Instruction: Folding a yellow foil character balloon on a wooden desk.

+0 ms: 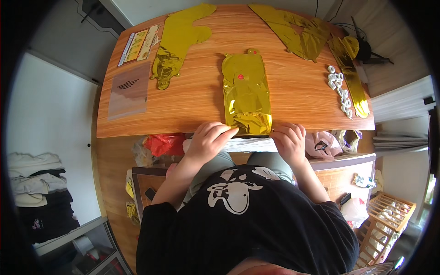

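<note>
A flat gold foil balloon (246,94) lies lengthwise on the wooden table in front of me, its near end folded and creased at the table's front edge. A small red mark sits on its upper half. My left hand (208,143) pinches the near left corner of the foil between thumb and fingers. At the near right corner, my right hand (288,141) has its fingers closed on the foil's edge. Both forearms reach up from below, and my palms are turned away from view.
More flat gold foil balloons lie at the table's far left (176,39), far right (305,34) and right edge (353,78). Small white ribbon rolls (339,87) lie near that edge. Left are a clear plastic bag (129,91) and printed card (137,44). Bags, including a red one (165,144), sit below.
</note>
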A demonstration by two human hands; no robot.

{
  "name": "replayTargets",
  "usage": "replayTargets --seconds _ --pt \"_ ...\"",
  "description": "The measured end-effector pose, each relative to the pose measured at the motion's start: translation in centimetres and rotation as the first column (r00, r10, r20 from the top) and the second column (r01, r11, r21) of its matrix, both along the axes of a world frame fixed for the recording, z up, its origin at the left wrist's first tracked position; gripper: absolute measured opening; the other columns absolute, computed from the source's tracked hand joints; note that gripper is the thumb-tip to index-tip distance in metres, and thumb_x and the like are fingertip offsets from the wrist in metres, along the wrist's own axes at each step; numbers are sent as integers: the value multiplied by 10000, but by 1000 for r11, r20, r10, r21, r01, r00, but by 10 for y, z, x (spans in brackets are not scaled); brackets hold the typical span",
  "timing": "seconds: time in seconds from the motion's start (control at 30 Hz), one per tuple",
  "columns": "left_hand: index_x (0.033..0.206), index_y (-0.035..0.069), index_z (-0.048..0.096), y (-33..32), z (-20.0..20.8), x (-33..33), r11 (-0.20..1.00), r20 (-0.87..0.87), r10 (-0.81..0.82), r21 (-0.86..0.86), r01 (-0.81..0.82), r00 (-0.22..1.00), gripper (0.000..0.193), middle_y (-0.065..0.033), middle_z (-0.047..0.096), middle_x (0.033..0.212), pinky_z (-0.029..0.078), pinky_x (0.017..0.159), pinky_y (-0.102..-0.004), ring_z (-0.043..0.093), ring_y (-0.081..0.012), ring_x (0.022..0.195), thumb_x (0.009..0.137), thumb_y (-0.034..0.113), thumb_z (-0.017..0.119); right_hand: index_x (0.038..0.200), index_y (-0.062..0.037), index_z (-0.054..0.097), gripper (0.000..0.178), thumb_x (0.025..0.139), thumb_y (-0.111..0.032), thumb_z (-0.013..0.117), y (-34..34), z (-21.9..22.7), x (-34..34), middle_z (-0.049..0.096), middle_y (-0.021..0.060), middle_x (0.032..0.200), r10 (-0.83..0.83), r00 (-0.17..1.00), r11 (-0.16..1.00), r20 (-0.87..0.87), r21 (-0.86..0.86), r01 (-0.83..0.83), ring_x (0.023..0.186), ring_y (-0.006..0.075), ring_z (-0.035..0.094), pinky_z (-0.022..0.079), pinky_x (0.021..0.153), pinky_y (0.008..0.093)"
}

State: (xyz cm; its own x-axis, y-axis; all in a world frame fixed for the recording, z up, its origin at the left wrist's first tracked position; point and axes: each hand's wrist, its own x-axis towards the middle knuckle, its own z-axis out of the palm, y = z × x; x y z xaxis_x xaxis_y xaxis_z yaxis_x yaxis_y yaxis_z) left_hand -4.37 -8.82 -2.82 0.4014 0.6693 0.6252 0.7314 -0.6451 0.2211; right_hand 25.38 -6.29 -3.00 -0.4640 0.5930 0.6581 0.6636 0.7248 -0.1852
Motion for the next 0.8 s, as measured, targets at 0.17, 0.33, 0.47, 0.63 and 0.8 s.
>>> replayTargets --seconds 0.17,0.33,0.47,0.63,0.8 --pt "926 204 798 2 1 -12 991 -11 -36 131 37 999 153 64 674 870 504 881 -371 648 -143 877 781 157 804 951 -148 692 266 735 -73 827 -4 -2 0 672 -8 1028 4 1000 1000 -13 -8 -4 1052 217 639 438 914 401" --pt "919 239 802 -2 -6 -11 983 10 17 184 -18 1000 135 113 673 882 455 921 -372 642 -110 886 786 221 817 951 -150 690 257 745 -77 827 -7 -2 2 667 3 1031 10 1000 1000 1 5 -10 1047 228 640 441 910 411" --pt "992 237 799 -5 -7 -13 990 18 -5 142 2 1000 220 102 693 971 441 946 -387 641 -110 924 784 296 837 980 -153 694 296 733 -124 853 -7 -5 10 662 9 1078 52 998 999 45 12 -53 1081 237 628 444 937 422" --pt "1340 148 664 -1 9 -18 998 -56 31 -47 -34 998 751 -57 641 1333 396 1106 -488 611 -246 1185 718 519 865 1253 -124 628 607 722 -261 888 -1 11 10 610 94 1306 34 996 996 83 -88 -27 1239 312 563 423 1042 473" --pt "1567 83 352 15 29 -3 930 -191 139 -312 -194 972 1143 -153 463 1520 296 1206 -571 425 -314 1433 662 519 896 1430 -86 508 798 757 -336 857 19 40 -9 513 166 1470 -8 977 968 214 -242 61 1396 366 458 346 1173 514"
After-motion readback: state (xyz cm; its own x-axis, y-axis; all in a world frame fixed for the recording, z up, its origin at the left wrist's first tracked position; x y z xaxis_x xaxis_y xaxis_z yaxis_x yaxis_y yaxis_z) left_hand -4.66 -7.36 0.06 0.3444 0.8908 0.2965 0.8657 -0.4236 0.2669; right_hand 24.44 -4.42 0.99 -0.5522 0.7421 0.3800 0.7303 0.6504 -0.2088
